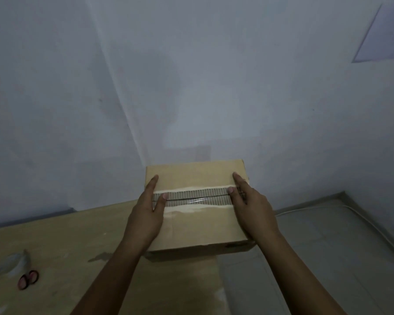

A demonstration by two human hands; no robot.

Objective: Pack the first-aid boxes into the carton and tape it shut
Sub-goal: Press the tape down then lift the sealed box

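Observation:
The brown carton (198,226) stands closed at the far right edge of the wooden table (62,242). Its two top flaps meet at a centre seam where the paper is torn to bare corrugation, and a strip of clear tape (197,199) lies along that seam. My left hand (149,214) rests flat on the carton's left end, fingers straight, thumb on the seam. Flat on the right end lies my right hand (250,210), its thumb also on the seam. No first-aid boxes are visible.
A roll of clear tape (14,263) lies near the table's left edge, with pink-handled scissors (27,279) just in front of it. Right of the table is a grey mattress (328,251) with a white cable. Pale walls stand close behind.

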